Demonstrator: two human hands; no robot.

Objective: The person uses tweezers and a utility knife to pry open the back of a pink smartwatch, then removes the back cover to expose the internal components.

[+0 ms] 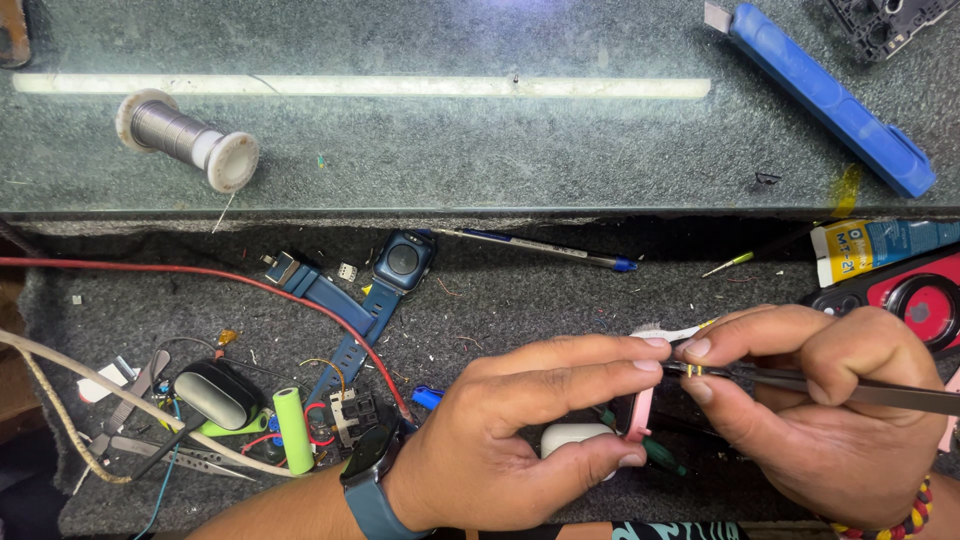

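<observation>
My right hand (830, 400) grips metal tweezers (860, 390) whose tips pinch a tiny yellow part (693, 370). My left hand (520, 430) reaches in from the left; its index fingertip meets the tweezer tips, and its thumb rests on a small white rounded case (575, 437). A pink strip (640, 412) stands just under the fingertips, beside a green-handled tool (660, 455). A dark watch (368, 465) sits on my left wrist.
A blue smartwatch (400, 262) with its strap lies on the grey mat. At the left are a solder spool (185, 138), a green battery cell (292, 428), spare tweezers (180, 455) and red wire (200, 272). A blue utility knife (830, 95), a pen (545, 248) and a glue tube (880, 248) lie behind.
</observation>
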